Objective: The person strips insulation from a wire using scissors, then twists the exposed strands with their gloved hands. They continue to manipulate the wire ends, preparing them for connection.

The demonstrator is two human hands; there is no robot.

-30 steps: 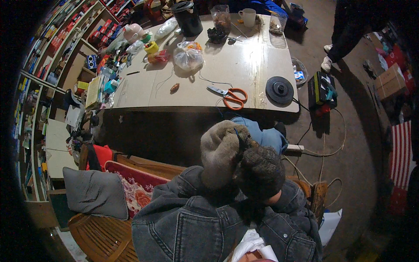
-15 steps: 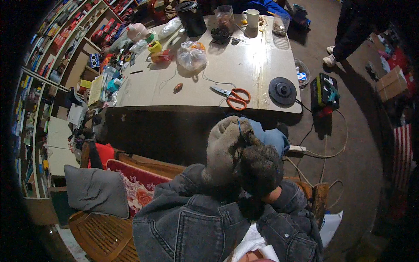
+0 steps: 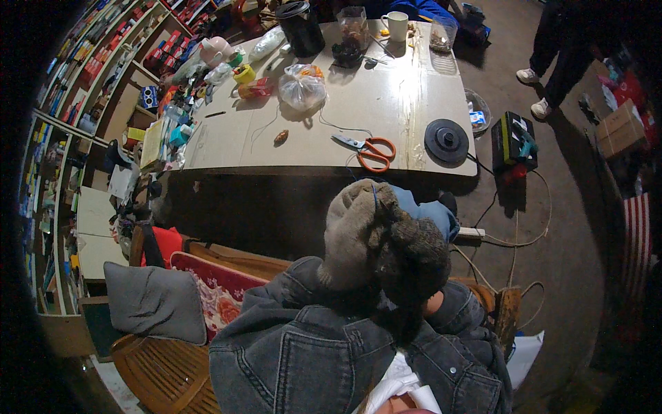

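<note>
Jacket: a dark denim jacket [image 3: 310, 359] fills the lowest part of the view, with white cloth showing at its collar.
Left hand: the left hand [image 3: 355, 231], in a grey-brown knit glove, is raised close to the chest, fingers curled inward against the other glove.
Right hand: the right hand [image 3: 414, 259], in a darker fuzzy glove, presses against the left one; its fingers are bunched shut, and whether they pinch anything I cannot tell.
Thread: a thin blue thread [image 3: 374, 195] rises from between the two gloves, just above the left one.
Chair: a wooden chair with a red patterned cushion [image 3: 217, 293] and a grey pillow [image 3: 155, 303] stands to the left of the person.
Table: a pale table [image 3: 386, 110] lies ahead of the hands, well apart from them.
Near edge: orange-handled scissors [image 3: 369, 148] lie close to the table's near edge, with a black round disc [image 3: 447, 140] at the near right corner.
Middle: a small brown object [image 3: 281, 137] lies left of the scissors; a knotted clear plastic bag [image 3: 302, 86] sits further in.
Far edge: a black pot [image 3: 299, 27], a clear jar [image 3: 354, 26] and a white mug [image 3: 397, 25] stand along the far edge.
Left edge: small bottles and boxes crowd the table's left edge.
Floor: a black box [image 3: 512, 141] sits right of the table, with another person's legs and white shoes [image 3: 540, 103] beyond it.
</note>
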